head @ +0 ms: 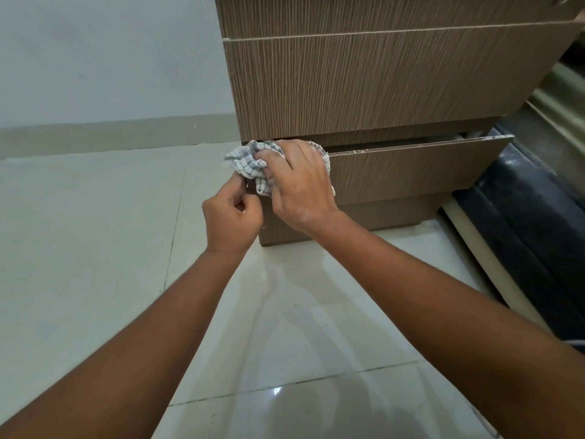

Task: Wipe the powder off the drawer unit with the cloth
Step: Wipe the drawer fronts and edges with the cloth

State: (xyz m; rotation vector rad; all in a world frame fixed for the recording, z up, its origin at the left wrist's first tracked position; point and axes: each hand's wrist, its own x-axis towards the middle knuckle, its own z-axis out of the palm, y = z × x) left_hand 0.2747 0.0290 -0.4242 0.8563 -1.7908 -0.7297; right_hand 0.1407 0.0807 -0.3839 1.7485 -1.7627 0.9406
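Cloth (250, 160) white with grey-blue checks; drawer unit (380, 90) brown woodgrain; floor (95, 232) pale glossy tile

The tiled floor (95, 232) lay open to the left of the drawer unit (364, 90) and in front of it, giving free passage up to the pale wall (110, 58). The bottom drawer (411, 169) stood pulled out a little, its front jutting forward, with a narrow gap above its top edge. Both hands, the left hand (232, 217) and right hand (297, 182) with the cloth (247, 160), crowded the drawer's left corner. To the right, a dark ledge (522, 217) ran close beside the unit, leaving little room.
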